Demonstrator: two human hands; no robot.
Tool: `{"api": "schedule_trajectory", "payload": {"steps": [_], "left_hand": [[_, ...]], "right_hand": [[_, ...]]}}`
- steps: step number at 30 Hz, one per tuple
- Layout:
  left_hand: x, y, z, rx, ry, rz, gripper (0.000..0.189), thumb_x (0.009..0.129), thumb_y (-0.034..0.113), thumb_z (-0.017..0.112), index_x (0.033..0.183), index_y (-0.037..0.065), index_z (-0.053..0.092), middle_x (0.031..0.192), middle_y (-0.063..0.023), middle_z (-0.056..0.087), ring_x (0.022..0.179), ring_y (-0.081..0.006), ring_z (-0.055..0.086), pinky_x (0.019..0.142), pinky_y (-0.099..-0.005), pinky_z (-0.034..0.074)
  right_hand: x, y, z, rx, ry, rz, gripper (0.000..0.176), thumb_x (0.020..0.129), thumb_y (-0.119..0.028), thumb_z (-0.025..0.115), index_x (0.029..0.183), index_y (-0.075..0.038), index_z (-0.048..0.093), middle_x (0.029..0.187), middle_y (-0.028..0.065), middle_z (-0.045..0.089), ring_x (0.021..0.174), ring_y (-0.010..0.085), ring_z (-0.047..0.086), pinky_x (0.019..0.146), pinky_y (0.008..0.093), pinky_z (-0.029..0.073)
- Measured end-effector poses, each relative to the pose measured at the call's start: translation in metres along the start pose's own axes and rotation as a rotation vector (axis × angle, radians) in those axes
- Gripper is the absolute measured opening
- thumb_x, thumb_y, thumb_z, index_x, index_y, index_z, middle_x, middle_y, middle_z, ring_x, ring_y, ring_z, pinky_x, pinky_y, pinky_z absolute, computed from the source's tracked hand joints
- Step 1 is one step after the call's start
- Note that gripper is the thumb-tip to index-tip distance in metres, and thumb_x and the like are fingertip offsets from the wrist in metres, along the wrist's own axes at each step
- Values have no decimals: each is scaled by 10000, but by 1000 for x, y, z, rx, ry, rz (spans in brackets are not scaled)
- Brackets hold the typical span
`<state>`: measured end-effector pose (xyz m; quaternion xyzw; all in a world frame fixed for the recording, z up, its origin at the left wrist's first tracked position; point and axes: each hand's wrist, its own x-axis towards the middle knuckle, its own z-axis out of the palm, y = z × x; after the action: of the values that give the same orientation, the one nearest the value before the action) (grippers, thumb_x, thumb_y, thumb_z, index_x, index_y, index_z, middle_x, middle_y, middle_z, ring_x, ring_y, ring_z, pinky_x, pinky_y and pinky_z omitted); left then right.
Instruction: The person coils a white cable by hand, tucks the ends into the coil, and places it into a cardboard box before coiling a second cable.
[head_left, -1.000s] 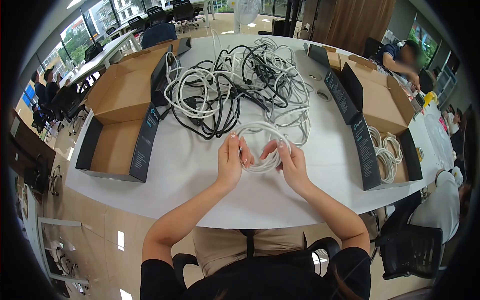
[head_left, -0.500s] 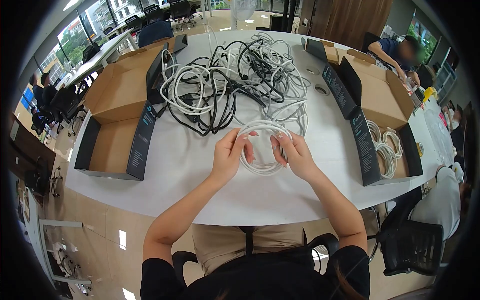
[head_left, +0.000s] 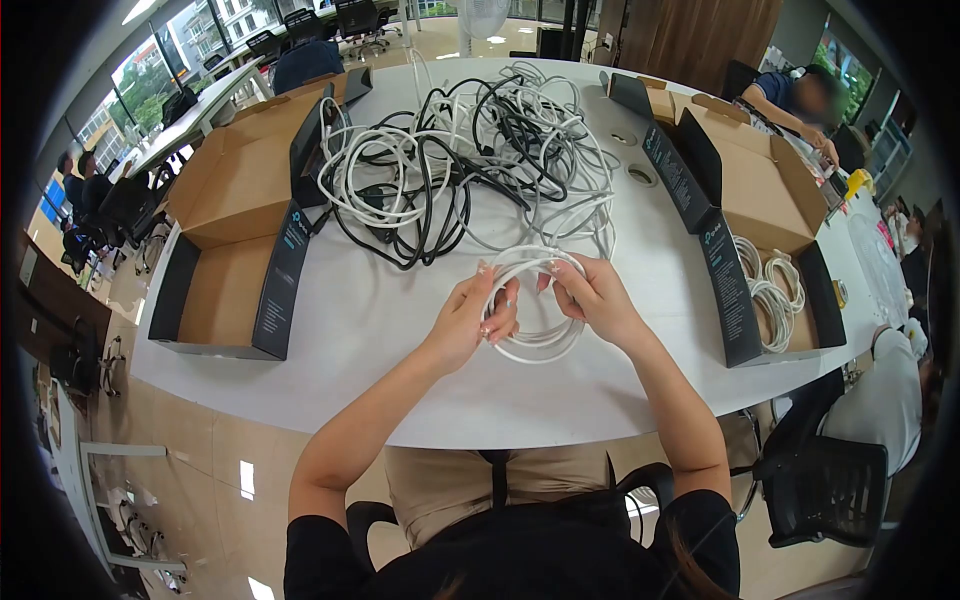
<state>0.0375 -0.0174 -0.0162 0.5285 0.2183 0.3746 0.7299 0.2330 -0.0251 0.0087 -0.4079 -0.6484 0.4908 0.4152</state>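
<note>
Both my hands hold a coil of white cable (head_left: 537, 342) just above the white table (head_left: 350, 330). My left hand (head_left: 470, 318) grips the coil's left side, fingers through the loop. My right hand (head_left: 590, 292) pinches its upper right side. Behind the coil a loose strand of the same white cable runs back into a tangled heap of black and white cables (head_left: 465, 155) in the middle of the table.
An open cardboard box (head_left: 235, 230) lies on the left, bare inside. Another open box (head_left: 765, 235) on the right holds coiled white cables (head_left: 770, 295). A person (head_left: 800, 105) sits at the far right. Office chairs and other tables stand around.
The coil has been turned and opened out wider between my hands. My right hand shifted from the coil's lower right to its upper edge.
</note>
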Motion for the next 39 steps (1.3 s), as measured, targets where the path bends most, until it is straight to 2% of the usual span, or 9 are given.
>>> {"api": "schedule_trajectory", "payload": {"steps": [8, 15, 21, 24, 27, 30, 33, 36, 39], "left_hand": [[5, -2, -5, -324, 112, 29, 429, 967, 430, 285, 667, 133, 361, 536, 67, 198, 475, -65, 196, 517, -238, 236], [6, 5, -3, -252, 357, 83, 397, 964, 350, 351, 629, 139, 322, 523, 60, 172, 460, -66, 166, 471, -235, 205], [7, 2, -10, -275, 422, 164, 394, 968, 361, 335, 646, 136, 312, 536, 56, 173, 483, -71, 166, 490, -233, 214], [7, 4, -8, -303, 401, 183, 383, 971, 356, 320, 657, 136, 307, 542, 54, 173, 493, -75, 166, 517, -239, 233], [9, 0, -7, -290, 300, 154, 380, 974, 355, 296, 663, 137, 302, 547, 51, 155, 497, -87, 159, 547, -256, 260], [12, -7, -9, -300, 203, 81, 434, 969, 417, 235, 654, 132, 325, 521, 45, 238, 477, -99, 222, 614, -261, 333], [5, -6, -7, -350, -81, 58, 604, 931, 547, 169, 629, 89, 422, 511, 0, 353, 478, -131, 352, 629, -277, 401], [-4, 14, -9, -494, -292, -210, 715, 902, 604, 134, 675, 49, 523, 556, -67, 498, 504, -164, 486, 620, -293, 466], [-7, 19, -12, -56, -216, -370, 748, 897, 615, 145, 749, 24, 579, 641, -108, 588, 559, -180, 570, 573, -282, 482]], "right_hand": [[0, 2, 16, 86, 237, -123, 288, 932, -222, 470, 890, 11, 633, 527, -8, 510, 487, 36, 380, 443, 203, 295], [3, 12, 7, -345, 411, -283, 256, 923, -147, 473, 875, 15, 666, 555, -1, 544, 460, 27, 336, 434, 200, 278], [2, 25, 22, -101, 254, -156, 221, 920, -122, 464, 949, 6, 642, 565, 11, 567, 453, 21, 316, 424, 205, 270], [-1, 11, 38, -22, 314, -273, 202, 916, -103, 456, 1009, 6, 599, 566, -8, 559, 472, 14, 315, 422, 203, 263], [-2, 12, 32, -113, 286, -177, 183, 905, -82, 456, 1012, 13, 570, 593, -15, 558, 495, 12, 348, 429, 191, 269], [0, 18, 22, -50, 256, -228, 150, 896, -67, 462, 960, 9, 575, 623, 4, 573, 493, 18, 415, 437, 183, 309], [-4, 5, 8, -93, 97, -144, 142, 892, -64, 467, 952, 0, 579, 632, 15, 582, 494, 31, 476, 444, 188, 354], [-10, -10, 8, -192, -115, -138, 123, 873, -84, 514, 951, -17, 583, 608, 36, 571, 463, 88, 513, 446, 229, 396], [-11, -9, 8, -386, -181, -160, 137, 832, -126, 577, 949, -59, 599, 556, 64, 559, 462, 156, 551, 459, 263, 411]]}}
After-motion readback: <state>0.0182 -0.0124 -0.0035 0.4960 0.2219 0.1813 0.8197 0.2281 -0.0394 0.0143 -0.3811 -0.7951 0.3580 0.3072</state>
